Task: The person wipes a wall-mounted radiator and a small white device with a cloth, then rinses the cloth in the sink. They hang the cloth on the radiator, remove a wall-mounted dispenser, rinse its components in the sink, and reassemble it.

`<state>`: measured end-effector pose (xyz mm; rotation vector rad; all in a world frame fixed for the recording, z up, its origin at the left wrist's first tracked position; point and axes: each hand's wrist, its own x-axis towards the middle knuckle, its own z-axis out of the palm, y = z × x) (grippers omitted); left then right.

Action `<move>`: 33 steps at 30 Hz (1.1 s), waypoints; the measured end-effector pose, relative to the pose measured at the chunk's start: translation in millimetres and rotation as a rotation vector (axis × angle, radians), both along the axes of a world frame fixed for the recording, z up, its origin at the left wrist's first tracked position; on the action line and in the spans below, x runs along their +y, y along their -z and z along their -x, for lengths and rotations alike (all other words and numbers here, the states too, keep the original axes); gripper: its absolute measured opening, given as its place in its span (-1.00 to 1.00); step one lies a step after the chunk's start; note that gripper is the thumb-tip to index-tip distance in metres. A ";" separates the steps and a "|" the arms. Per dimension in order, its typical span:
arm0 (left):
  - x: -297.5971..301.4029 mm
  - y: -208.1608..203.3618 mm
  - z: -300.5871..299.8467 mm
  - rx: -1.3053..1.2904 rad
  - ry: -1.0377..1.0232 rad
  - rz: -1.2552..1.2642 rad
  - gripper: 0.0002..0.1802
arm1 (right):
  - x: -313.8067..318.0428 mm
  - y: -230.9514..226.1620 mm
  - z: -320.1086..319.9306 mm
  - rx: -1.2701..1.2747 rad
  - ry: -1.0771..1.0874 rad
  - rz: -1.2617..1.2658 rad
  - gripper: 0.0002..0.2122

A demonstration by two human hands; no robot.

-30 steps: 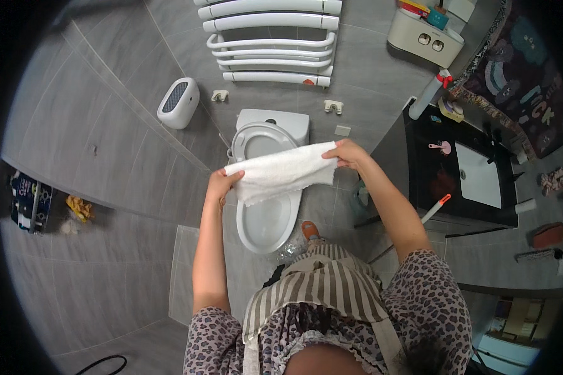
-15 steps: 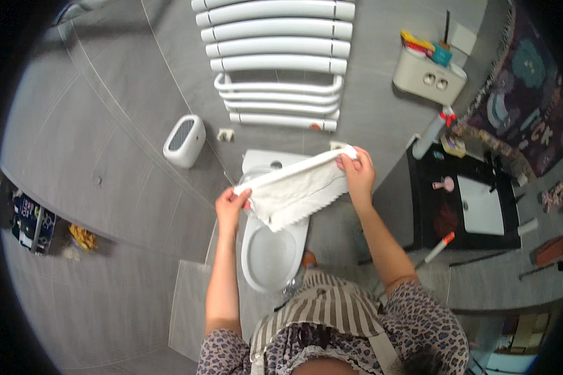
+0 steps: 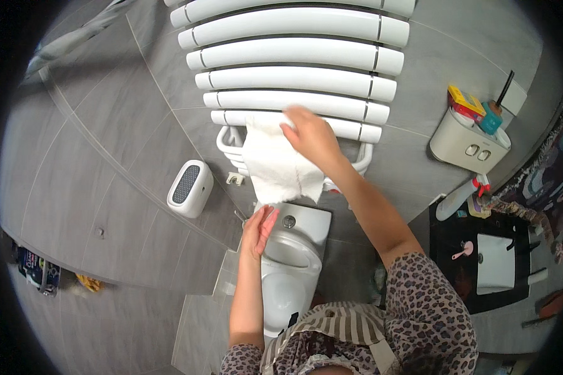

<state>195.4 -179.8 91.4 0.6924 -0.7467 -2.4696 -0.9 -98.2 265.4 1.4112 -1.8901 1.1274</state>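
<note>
Cloth (image 3: 275,162) already spread against the rack (image 3: 294,51); whether it hangs unaided, unclear; right hand (image 3: 313,135) at rack's lower front, grip untellable; left hand (image 3: 259,231) below rack, uncurled, empty.

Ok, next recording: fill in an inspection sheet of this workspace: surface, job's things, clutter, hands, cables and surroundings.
Surface: white towel rack with curved bars.
Job's things: white cloth hanging at the rack's lower bars.
Clutter: spray bottle and pink item on black counter.
Hands: right hand at the cloth's upper part, blurred, grip unclear; left hand open just below the cloth.
Cables: nothing seen.
Surroundings: white toilet below the rack; grey tiled wall.
</note>
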 end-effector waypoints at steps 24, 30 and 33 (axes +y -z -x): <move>-40.3 -111.1 109.8 -0.731 -0.281 2.452 -0.59 | 116.2 40.2 -40.6 0.223 -0.148 -0.045 -0.67; 52.6 -136.6 80.2 0.048 -0.660 2.202 -0.69 | 242.7 61.6 -53.8 0.027 0.064 -0.006 -0.69; 97.4 -156.7 73.0 0.307 -0.550 2.188 -0.65 | 300.1 39.3 -21.9 -0.235 0.269 0.211 -0.68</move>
